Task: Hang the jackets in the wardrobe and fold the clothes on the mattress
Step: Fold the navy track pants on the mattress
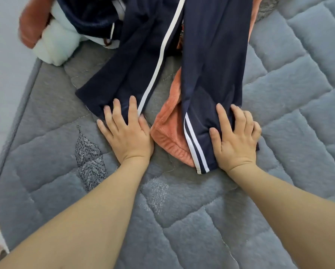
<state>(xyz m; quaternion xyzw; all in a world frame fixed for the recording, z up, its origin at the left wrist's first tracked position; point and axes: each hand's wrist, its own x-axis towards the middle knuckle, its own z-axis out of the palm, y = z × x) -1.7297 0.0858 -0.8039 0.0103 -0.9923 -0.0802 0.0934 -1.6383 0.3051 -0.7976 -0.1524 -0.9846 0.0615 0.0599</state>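
A grey quilted mattress (211,220) fills nearly the whole view, its stitched diamonds running out toward 3 and 6 o'clock and a smoother grey band along its edge from 9 toward 11 o'clock.

Across it, from 12 o'clock down to the centre, lie navy track pants (211,61) with white side stripes, the two legs spread apart. The left leg ends at about 9 o'clock of centre; the right leg runs lower, its cuff reaching past centre toward 5 o'clock.

Under the right leg sits an orange fleece garment (169,131), its hem showing just left of that cuff.

At 11 o'clock a heap of clothes (69,30) rests on the mattress corner: a pale mint fleece piece, a rust-coloured one and dark navy fabric, partly blurred.

The left hand (126,133) lies flat on the hem of the left leg, fingers straight and spread, pressing the cloth down, little finger on the mattress.

The right hand (235,138) rests on the right leg just above its cuff, thumb and forefinger straight on the fabric, the other fingers bent at the knuckles over the leg's outer edge; whether they pinch the cloth cannot be told.
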